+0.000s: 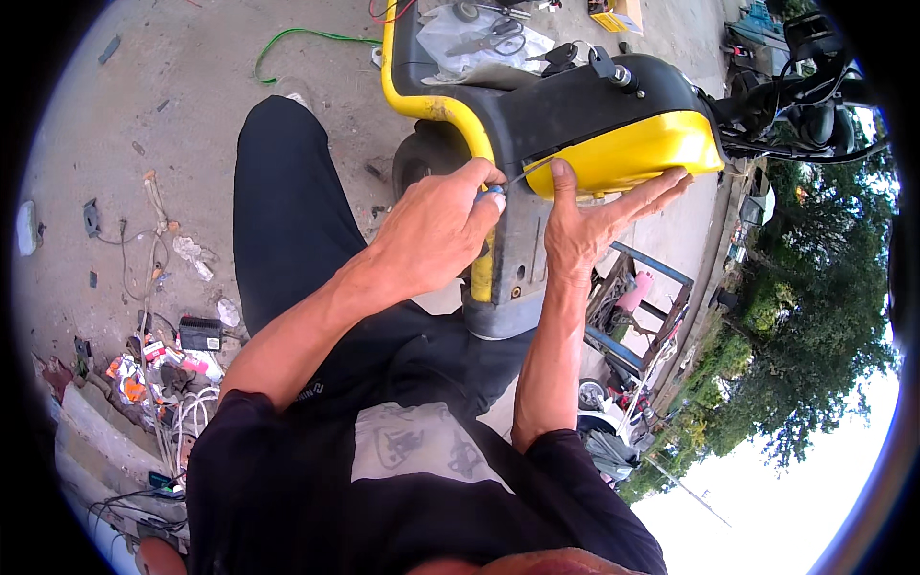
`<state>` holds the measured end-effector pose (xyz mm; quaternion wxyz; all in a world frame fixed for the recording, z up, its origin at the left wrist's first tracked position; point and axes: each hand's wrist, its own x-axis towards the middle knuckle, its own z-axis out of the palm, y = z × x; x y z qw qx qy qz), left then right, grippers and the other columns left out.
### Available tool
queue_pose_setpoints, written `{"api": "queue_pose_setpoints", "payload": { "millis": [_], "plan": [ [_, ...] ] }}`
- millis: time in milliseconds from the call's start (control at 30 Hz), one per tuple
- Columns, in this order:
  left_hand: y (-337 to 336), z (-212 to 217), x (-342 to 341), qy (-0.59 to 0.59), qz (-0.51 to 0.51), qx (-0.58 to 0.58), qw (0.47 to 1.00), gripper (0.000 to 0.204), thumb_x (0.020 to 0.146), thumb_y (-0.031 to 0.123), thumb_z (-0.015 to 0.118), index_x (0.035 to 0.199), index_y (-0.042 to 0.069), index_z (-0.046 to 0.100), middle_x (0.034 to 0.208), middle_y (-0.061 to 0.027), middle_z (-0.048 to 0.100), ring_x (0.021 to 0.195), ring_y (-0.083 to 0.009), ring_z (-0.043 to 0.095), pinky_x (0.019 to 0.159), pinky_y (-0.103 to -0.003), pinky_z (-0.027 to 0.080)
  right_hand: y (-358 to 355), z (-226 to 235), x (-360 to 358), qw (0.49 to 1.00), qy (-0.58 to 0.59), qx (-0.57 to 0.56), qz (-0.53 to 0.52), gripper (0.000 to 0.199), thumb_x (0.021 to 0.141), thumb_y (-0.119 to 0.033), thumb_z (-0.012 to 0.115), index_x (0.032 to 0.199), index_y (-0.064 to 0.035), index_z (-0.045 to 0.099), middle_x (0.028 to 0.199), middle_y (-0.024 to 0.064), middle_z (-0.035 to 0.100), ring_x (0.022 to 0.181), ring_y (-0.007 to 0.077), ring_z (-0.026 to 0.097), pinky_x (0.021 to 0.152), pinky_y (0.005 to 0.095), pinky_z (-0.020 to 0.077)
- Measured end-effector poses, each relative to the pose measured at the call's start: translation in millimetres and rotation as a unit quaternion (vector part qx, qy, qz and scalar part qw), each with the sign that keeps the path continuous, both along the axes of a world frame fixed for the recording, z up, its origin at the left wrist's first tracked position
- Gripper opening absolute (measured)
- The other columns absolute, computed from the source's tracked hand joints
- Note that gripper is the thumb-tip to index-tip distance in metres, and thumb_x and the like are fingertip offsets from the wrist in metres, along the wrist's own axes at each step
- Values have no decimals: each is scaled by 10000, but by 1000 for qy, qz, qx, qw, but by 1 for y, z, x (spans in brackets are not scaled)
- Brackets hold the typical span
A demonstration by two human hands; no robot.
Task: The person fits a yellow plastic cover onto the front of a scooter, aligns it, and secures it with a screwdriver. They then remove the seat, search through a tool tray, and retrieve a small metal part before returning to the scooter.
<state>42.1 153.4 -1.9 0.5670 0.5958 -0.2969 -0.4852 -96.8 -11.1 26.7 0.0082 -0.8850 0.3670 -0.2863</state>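
A scooter with a yellow tube frame (436, 105) and a black body stands in front of me. My left hand (436, 225) is closed round the blue handle of a screwdriver (494, 193), and the thin shaft reaches to the near end of the yellow cover (632, 153). Whether the tip is inside the seam I cannot tell. My right hand (594, 216) lies against the cover's lower side with fingers stretched out and thumb up on its face. Keys (602, 63) sit in the lock on the black top.
A clear plastic bag (450, 48) with scissors (503, 38) lies on the scooter's footboard. The handlebars (805, 96) stick out at the right. A blue metal frame (613, 347) stands beyond my right arm. Litter, cables and a black box (200, 333) cover the ground at left.
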Motion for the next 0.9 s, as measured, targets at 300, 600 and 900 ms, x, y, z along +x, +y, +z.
{"api": "queue_pose_setpoints", "payload": {
  "millis": [300, 600, 900],
  "plan": [
    [-5, -2, 10, 16, 19, -34, 999, 286, 1055, 180, 608, 1239, -34, 652, 804, -180, 664, 692, -265, 617, 707, -412, 504, 12, -3, 8, 1000, 4, -24, -10, 1266, 823, -210, 907, 1730, -50, 39, 1766, 296, -16, 1649, 447, 6, 1307, 585, 113],
    [-14, -1, 8, 38, 12, -26, 999, 303, 1061, 189, 610, 1250, -42, 656, 757, -175, 633, 668, -240, 610, 673, -398, 499, 10, -4, 5, 1000, -8, -13, -8, 1276, 816, -172, 916, 1740, -108, 39, 1757, 274, -42, 1653, 411, -12, 1293, 600, 209],
    [-22, 4, -63, 245, 100, -44, 963, 383, 1134, 223, 521, 1419, -32, 497, 888, -26, 581, 711, -86, 498, 654, -296, 447, 8, -5, 2, 999, -21, -11, -30, 1282, 786, -212, 949, 1740, -130, 96, 1757, 222, 26, 1637, 402, 101, 1263, 595, 310]
  ]
}}
